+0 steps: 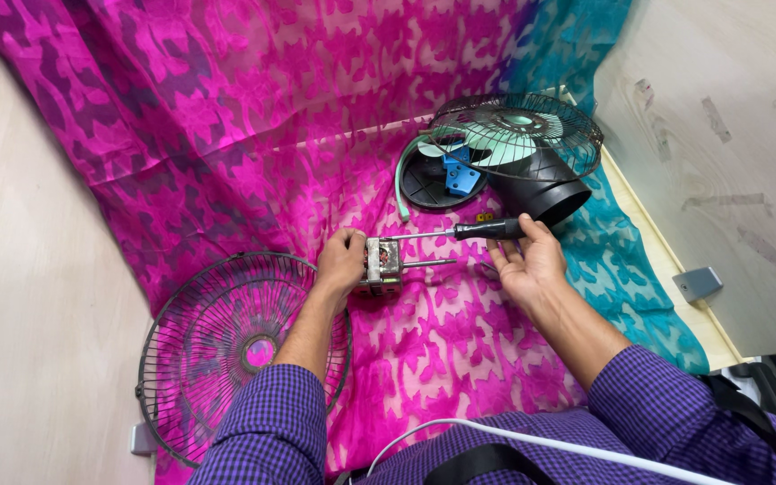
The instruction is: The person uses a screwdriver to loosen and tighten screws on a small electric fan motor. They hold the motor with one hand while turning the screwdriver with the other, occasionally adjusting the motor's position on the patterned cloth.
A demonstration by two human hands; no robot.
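My left hand [341,259] grips a small fan motor [383,267] with a metal shaft pointing right, resting on the pink patterned cloth [226,117]. A black-handled screwdriver [460,232] lies level, its tip at the top of the motor. My right hand [524,260] holds the screwdriver's handle between thumb and fingers, palm up. Both sleeves are purple checked.
A black wire fan guard [217,346] lies at the lower left. At the back right stand a second wire guard [518,135] with pale green blades, a black motor housing [554,193], a black round disc with blue parts [460,177]. A white cable [532,440] crosses my lap.
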